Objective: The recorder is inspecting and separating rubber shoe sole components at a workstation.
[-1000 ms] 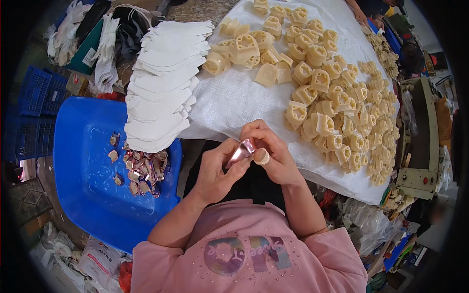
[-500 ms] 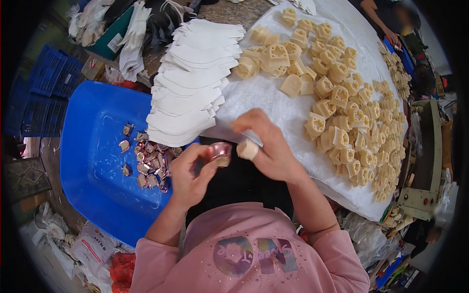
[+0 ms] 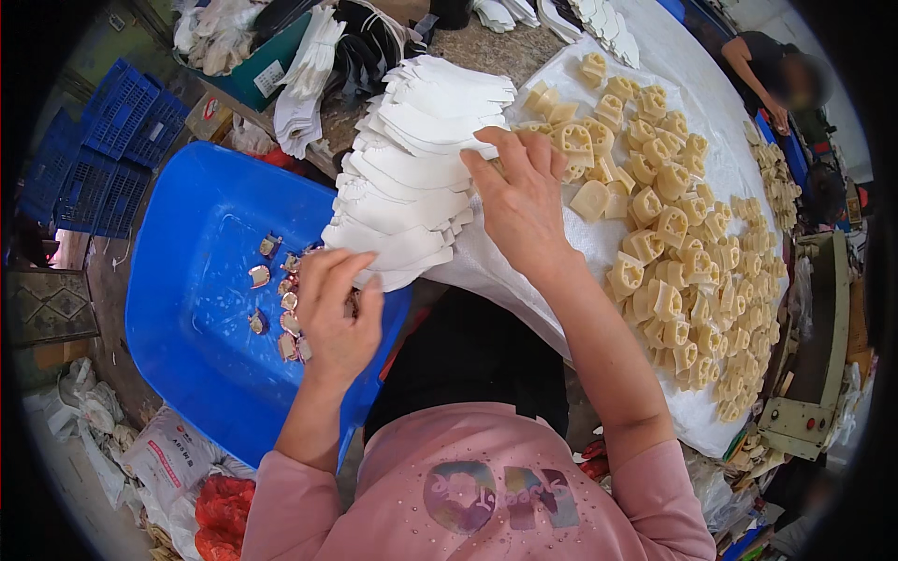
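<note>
My left hand (image 3: 339,313) is over the right side of a blue tub (image 3: 178,201), thumb and fingers apart, at the near end of the white pieces. Beneath it, several small shiny pinkish metallic pieces (image 3: 289,301) lie in the tub, partly hidden by the hand. Up at the left edge of a heap of beige hollow blocks (image 3: 672,224), my right hand (image 3: 524,196) has its thumb and index finger apart. Blocks under that palm are mostly covered. Overlapping flat white cut pieces (image 3: 412,168) fan out between the two hands.
A white woven sheet (image 3: 552,280) lies under the blocks. Blue crates (image 3: 117,154) stand at far left, a green bin (image 3: 257,79) behind the tub. White sacks and red bags (image 3: 224,514) lie at lower left. Another person (image 3: 758,70) is at far right, near a machine (image 3: 804,374).
My left hand has moved left to the tub and no longer shows the shiny pink piece. My right hand has gone forward to the heap; the beige block it held is out of sight.
</note>
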`<state>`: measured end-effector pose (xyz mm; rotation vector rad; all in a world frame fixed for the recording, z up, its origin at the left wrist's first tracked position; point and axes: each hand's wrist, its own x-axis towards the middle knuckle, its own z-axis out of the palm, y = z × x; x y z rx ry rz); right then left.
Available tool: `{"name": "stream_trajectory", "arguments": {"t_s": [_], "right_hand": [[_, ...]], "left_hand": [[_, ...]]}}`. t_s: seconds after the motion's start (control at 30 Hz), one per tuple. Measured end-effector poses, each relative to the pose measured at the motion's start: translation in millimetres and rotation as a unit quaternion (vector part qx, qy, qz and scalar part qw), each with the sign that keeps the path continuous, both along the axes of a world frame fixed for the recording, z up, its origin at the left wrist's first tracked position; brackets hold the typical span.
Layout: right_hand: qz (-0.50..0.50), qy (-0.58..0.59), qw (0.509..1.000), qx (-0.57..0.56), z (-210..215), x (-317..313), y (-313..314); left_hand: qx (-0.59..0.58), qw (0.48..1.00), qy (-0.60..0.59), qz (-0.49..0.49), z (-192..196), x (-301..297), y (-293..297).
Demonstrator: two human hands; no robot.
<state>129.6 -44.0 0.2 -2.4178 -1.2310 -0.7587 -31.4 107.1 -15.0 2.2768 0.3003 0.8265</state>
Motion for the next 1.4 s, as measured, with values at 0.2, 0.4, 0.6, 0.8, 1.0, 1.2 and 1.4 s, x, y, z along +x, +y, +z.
{"name": "stream_trajectory", "arguments": {"t_s": [0.2, 0.4, 0.6, 0.8, 1.0, 1.2, 1.4], "right_hand": [[0.019, 0.003, 0.999, -0.042, 5.8, 10.4, 5.7], [0.057, -0.013, 0.994, -0.091, 12.5, 14.7, 0.5], [0.051, 0.011, 0.996, -0.069, 10.6, 18.1, 8.0], [0.059, 0.199, 0.978, 0.004, 25.0, -0.2, 10.0], [0.078, 0.129, 0.981, 0.125, 65.9, -4.1, 9.0], [0.099, 0.001, 0.982, 0.16, 51.4, 4.0, 1.8], [0.153, 0.007, 0.984, 0.088, 10.0, -25.2, 4.1]], "left_hand": [[0.069, 0.984, -0.048, -0.156, 16.2, 48.6, -18.4], [0.083, 0.985, -0.012, -0.152, 4.6, 57.7, -22.0], [0.09, 0.983, -0.027, -0.156, 2.4, 60.5, -22.2], [0.115, 0.98, -0.012, -0.164, -0.3, 60.0, -20.9], [0.112, 0.984, 0.008, -0.141, 4.4, 56.6, -21.2], [0.014, 0.989, -0.004, -0.148, 12.3, 50.9, -21.6], [-0.081, 0.996, -0.004, -0.047, 7.9, 30.6, -8.6]]}}
